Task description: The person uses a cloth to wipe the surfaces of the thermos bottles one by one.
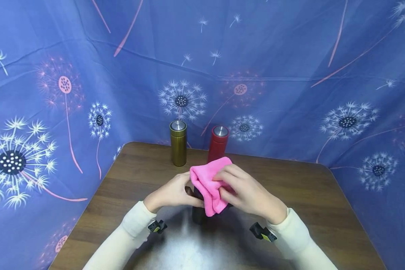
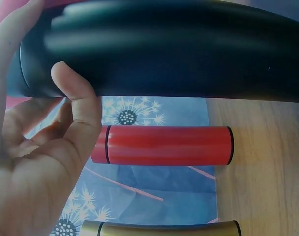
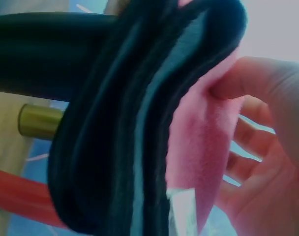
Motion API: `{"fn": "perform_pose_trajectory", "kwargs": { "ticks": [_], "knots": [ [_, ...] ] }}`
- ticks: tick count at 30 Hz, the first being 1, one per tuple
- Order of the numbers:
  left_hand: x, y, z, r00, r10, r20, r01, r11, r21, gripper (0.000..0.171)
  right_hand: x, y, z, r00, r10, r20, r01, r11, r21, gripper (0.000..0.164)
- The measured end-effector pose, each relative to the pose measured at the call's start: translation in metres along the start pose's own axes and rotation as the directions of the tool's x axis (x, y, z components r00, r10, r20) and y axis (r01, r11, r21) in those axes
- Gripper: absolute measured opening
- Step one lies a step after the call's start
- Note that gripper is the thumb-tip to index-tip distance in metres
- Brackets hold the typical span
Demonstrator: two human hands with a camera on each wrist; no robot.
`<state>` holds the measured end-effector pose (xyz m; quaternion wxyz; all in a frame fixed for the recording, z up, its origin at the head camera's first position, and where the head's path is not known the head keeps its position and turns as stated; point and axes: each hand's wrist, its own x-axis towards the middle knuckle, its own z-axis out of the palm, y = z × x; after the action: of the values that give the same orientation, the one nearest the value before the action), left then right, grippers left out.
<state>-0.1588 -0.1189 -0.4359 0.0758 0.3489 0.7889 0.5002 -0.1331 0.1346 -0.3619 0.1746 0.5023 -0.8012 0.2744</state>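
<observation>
A dark, nearly black flask [image 1: 199, 215] stands at the middle of the table, mostly hidden by the hands and a cloth in the head view. My left hand [image 1: 173, 191] grips it near its top; in the left wrist view, thumb and fingers curl about that end of the flask [image 2: 179, 49]. A folded pink cloth [image 1: 207, 182] covers the flask's top. My right hand [image 1: 248, 189] pinches this cloth from the right. The right wrist view shows thumb and fingers on the pink fabric [image 3: 203, 132], its folded edges dark in shadow.
Behind the hands stands a red flask [image 1: 218, 144] with a silver lid top. To its left is an upright gold flask [image 1: 179, 150]. The wooden table [image 1: 290, 187] backs onto a blue dandelion-print curtain [image 1: 273, 45].
</observation>
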Motion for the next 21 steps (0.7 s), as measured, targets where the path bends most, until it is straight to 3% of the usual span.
{"fn": "perform_pose_trajectory", "kwargs": {
  "ticks": [5, 9, 16, 21],
  "knots": [
    [-0.001, -0.002, 0.001, 1.0, -0.019, -0.02, 0.019, 1.0, 0.001, 0.062, 0.019, -0.01, -0.003, 0.991, -0.109, 0.073, 0.115, 0.99, -0.082, 0.021],
    [-0.002, -0.004, 0.002, 0.998, 0.043, -0.034, -0.043, 0.999, 0.012, 0.066, 0.03, -0.016, -0.003, 0.981, -0.138, 0.138, 0.154, 0.981, -0.115, 0.021],
    [-0.003, -0.009, 0.003, 0.976, 0.217, -0.033, -0.219, 0.974, -0.067, 0.066, 0.048, -0.016, 0.0, 0.959, -0.135, 0.248, 0.164, 0.981, -0.099, 0.021],
    [0.001, -0.009, 0.004, 0.97, 0.241, -0.01, -0.241, 0.967, -0.083, 0.073, 0.055, -0.009, 0.001, 0.961, -0.088, 0.261, 0.112, 0.991, -0.078, 0.02]
  ]
}}
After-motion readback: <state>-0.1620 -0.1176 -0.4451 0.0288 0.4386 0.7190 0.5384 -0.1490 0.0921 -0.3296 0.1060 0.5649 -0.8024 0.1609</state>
